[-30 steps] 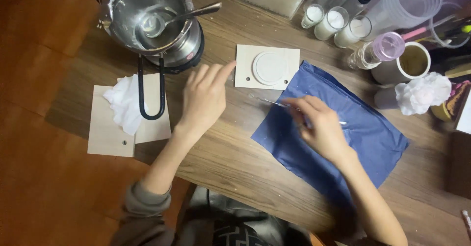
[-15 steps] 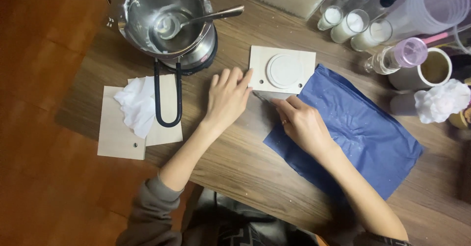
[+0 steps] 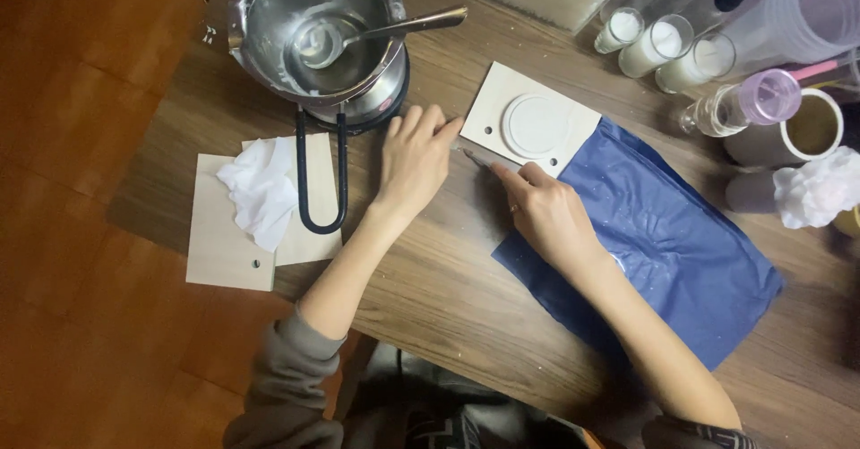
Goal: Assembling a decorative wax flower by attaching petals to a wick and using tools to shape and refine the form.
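Risk lay mostly at the near left corner of the pale square mould plate (image 3: 495,113), where the right hand (image 3: 548,214) pinched a thin metal blade (image 3: 477,158) and set its tip against the plate's edge; a slip there could, I judged, skid the point toward the left hand (image 3: 415,158), which lay flat and unclenched on the tabletop (image 3: 430,279) with its fingertips touching that same corner. A hard pry might also chip the white round disc (image 3: 536,125) seated in the plate, or shove the plate toward the melting pot (image 3: 313,33) just beside it, whose spoon (image 3: 394,28) rested in liquid. The plate sat half on bare wood, half on the blue sheet (image 3: 663,234). Compared with a second earlier, both hands had closed in on the plate: the right had left the middle of the blue sheet, and the left had shifted from open tabletop to the corner.
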